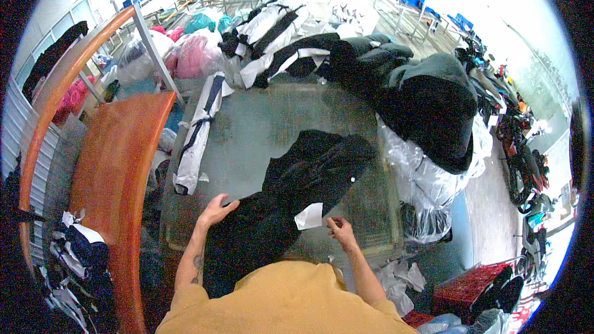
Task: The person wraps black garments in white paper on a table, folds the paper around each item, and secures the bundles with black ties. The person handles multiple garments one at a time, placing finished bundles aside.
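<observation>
A black garment (297, 173) lies crumpled across the grey worktable, its near end running down toward my body. My left hand (218, 210) rests at the garment's left edge, fingers spread and holding nothing I can see. On the garment's right side sits a white paper piece (309, 216). Just right of that paper is my right hand (340, 233), with its fingers curled in; whatever is between them, if anything, is too small to make out. A small white spot (352, 179) shows on the dark cloth farther up.
The worktable (247, 117) bears a striped white-and-navy strip of cloth (201, 133) at its left. Dark garments (427, 105) are heaped on clear plastic at the right. Bagged clothes (198, 55) pile up behind. An orange curved panel (117, 167) stands left, a red crate (470, 291) lower right.
</observation>
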A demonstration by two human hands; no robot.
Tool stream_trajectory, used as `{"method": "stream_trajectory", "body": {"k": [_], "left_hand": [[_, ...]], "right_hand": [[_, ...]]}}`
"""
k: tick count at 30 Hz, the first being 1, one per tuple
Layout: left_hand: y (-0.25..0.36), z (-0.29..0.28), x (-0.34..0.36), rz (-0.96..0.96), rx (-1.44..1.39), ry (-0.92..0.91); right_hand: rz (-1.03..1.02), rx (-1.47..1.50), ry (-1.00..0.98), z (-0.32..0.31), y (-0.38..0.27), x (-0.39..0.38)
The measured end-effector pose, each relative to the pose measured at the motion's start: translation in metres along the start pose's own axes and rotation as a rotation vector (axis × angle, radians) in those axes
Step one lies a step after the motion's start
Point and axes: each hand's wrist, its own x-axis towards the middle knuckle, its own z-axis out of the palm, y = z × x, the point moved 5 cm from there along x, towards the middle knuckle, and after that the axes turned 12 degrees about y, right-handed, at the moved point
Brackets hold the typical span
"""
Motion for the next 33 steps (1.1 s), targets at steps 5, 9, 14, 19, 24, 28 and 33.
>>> {"method": "stream_trajectory", "body": {"k": [5,9,14,19,24,28,33], "left_hand": [[-0.004,-0.015,-0.088,0.111,0.145,-0.062],[-0.023,0.006,-0.126,0.031,0.135,0.153],[-0.121,0.006,-0.14,0.076,0.162,0.68],[-0.152,-0.01,-0.187,-0.18,-0.1,0.771],[0.055,-0.019,-0.221,0.518,-0.005,0.324],[0.006,0.039,-0.214,0.262,0.223,0.156],[-0.063,0.016,-0.22,-0.014,0.393,0.461]], "right_hand": [[0.264,0.356,0.053,0.009,-0.01,0.006],[0.31,0.492,-0.005,0.032,-0.025,0.024],[0.352,0.512,-0.017,0.047,-0.041,0.044],[0.333,0.593,-0.041,0.03,-0.078,0.036],[0.328,0.592,-0.051,0.036,-0.082,0.055],[0.231,0.751,0.05,0.04,-0.028,0.119],[0.26,0.725,0.042,0.037,-0.054,0.083]]}}
